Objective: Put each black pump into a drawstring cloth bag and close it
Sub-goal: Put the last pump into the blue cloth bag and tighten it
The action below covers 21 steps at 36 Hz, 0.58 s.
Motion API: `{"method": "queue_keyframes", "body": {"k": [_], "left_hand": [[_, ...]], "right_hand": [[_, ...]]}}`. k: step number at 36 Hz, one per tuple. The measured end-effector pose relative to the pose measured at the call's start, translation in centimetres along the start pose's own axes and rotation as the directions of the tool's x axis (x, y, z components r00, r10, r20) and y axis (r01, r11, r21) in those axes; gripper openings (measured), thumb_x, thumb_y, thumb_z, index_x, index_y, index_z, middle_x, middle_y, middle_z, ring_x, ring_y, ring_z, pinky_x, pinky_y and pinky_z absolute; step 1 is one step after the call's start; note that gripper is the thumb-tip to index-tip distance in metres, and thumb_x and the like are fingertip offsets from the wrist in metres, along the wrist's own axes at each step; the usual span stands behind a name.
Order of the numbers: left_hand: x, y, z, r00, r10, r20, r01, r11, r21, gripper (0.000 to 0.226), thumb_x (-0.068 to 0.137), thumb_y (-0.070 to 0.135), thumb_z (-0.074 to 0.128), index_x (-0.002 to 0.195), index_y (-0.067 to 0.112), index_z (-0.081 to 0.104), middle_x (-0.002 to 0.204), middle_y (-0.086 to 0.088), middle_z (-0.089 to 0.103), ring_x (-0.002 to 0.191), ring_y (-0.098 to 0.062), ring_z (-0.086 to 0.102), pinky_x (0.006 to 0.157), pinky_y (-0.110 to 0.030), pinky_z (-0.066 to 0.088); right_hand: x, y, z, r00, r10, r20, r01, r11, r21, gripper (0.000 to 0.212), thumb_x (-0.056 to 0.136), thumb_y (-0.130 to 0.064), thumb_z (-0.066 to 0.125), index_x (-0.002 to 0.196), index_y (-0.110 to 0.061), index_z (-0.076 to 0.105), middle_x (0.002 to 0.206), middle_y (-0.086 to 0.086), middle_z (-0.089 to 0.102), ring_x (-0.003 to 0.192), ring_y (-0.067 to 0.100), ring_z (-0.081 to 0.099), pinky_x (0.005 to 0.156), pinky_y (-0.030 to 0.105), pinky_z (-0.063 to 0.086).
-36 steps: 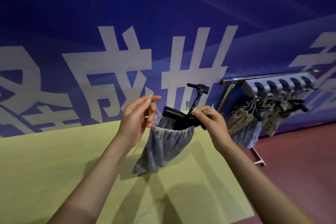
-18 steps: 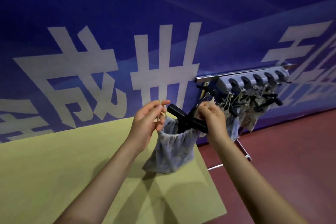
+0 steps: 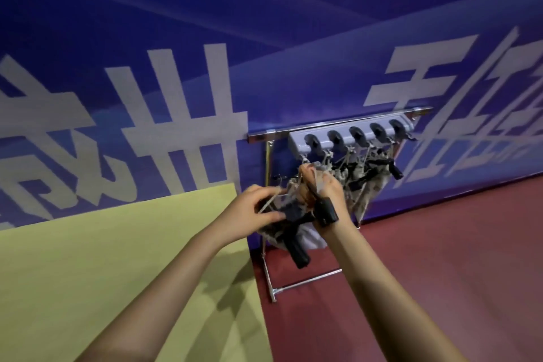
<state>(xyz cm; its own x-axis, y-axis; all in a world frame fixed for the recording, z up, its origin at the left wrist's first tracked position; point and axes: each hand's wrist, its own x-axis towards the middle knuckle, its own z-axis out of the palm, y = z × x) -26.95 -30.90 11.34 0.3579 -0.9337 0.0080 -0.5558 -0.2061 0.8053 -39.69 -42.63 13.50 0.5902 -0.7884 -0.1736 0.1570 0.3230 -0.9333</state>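
Both hands have carried the bag (image 3: 289, 200) off the desk's right edge toward the rack (image 3: 349, 134). Left hand (image 3: 254, 212) pinches the drawstring (image 3: 269, 203); right hand (image 3: 324, 195) grips the bag's mouth. Pump (image 3: 296, 245) handle juts down-right, nearer the right hand.

**Yellow tabletop, red floor, loaded rack**

A yellow-green tabletop (image 3: 88, 259) fills the lower left; its right edge runs down beside a dark red floor (image 3: 440, 244). A chrome stand (image 3: 271, 279) rises from the floor just past the tabletop's far right corner. Its top bar carries a grey hook rail (image 3: 296, 143), from which filled cloth bags (image 3: 376, 176) hang by their cords.
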Motion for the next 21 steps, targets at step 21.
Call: {"method": "queue_keyframes", "body": {"k": [21], "left_hand": [[2.1,-0.1,3.4,0.933,-0.358,0.035,0.219,0.490,-0.844,0.013,0.091,-0.005,0.056,0.085,0.007,0.059,0.069,-0.004,0.049,0.040,-0.001,0.044,0.040,-0.010,0.037]], "right_hand": [[-0.9,0.9,-8.0,0.975,-0.133,-0.176,0.149,0.986,0.075,0.025,0.094,0.001,0.049,0.073,-0.008,0.057,0.045,-0.009,0.030,0.038,0.003,0.023,0.037,0.015,0.020]]}}
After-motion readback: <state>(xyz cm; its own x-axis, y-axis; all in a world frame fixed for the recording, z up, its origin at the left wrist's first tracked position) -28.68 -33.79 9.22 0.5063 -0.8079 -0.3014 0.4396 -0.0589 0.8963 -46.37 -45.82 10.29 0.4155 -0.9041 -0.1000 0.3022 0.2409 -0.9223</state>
